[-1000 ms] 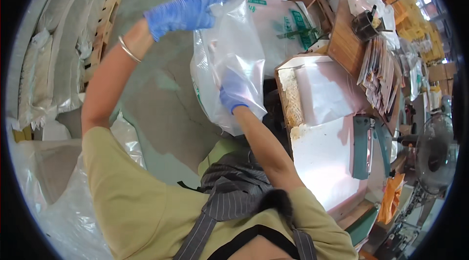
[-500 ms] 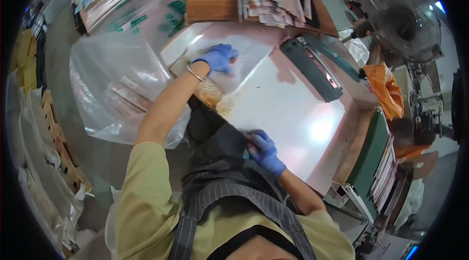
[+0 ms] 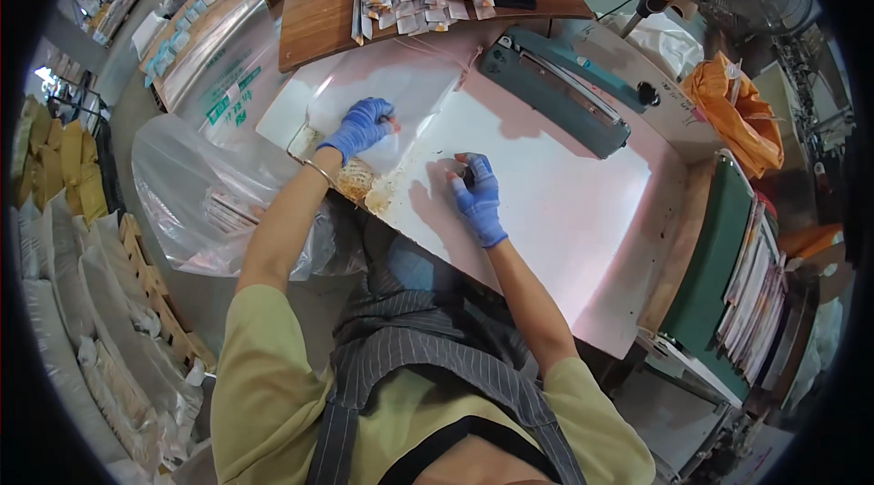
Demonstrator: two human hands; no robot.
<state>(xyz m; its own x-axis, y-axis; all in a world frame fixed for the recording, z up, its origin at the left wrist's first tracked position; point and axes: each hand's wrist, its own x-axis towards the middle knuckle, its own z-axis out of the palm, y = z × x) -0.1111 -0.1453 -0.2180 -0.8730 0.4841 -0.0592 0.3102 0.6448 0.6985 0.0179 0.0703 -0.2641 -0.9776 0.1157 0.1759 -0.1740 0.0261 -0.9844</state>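
"On the white counter (image 3: 555, 203): flat, translucent plastic sheet (image 3: 399, 82) under blue-gloved left hand (image 3: 362, 128), fingers loosely bent, hold uncertain. Risk?"

"Uneven pressure could crease it. Blue-gloved right hand (image 3: 480, 198): fingers curled; cannot tell what's held."

From the person's head, we look steeply down through a wide fisheye camera, over the striped apron (image 3: 391, 354), toward the white worktop (image 3: 555, 212); quite near, the left hand (image 3: 359, 128) and right hand (image 3: 481, 201) fall around the centre.
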